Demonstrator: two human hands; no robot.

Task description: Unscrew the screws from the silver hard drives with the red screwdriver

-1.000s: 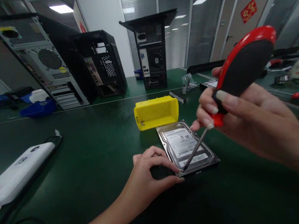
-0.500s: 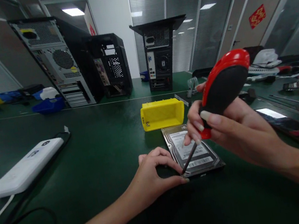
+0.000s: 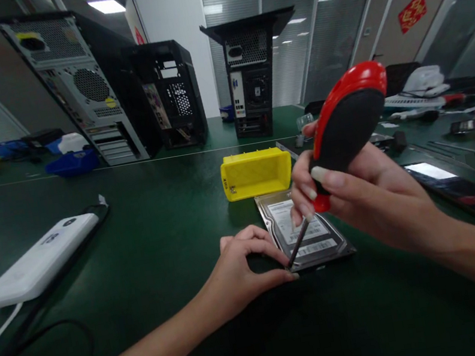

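Note:
A silver hard drive with white labels lies flat on the green table. My right hand is closed around the thick handle of a red and black screwdriver. Its dark shaft slants down to the drive's near left corner. At that corner, my left hand has thumb and index finger pinched about the screwdriver tip and the drive's edge. Those fingertips hide the tip, so any screw there cannot be made out. Just behind the drive, a yellow bin rests on its side, with small metal pieces inside at its left.
A white power bank-like box with cables lies at left. Computer cases stand along the back, one behind the yellow bin. On the right lies a phone-like dark slab, with assorted parts beyond. A blue bin sits at back left.
The whole view has shifted slightly, with things sitting a little higher in the picture. Both hands keep their grips, and the screwdriver tip stays at the same corner of the drive.

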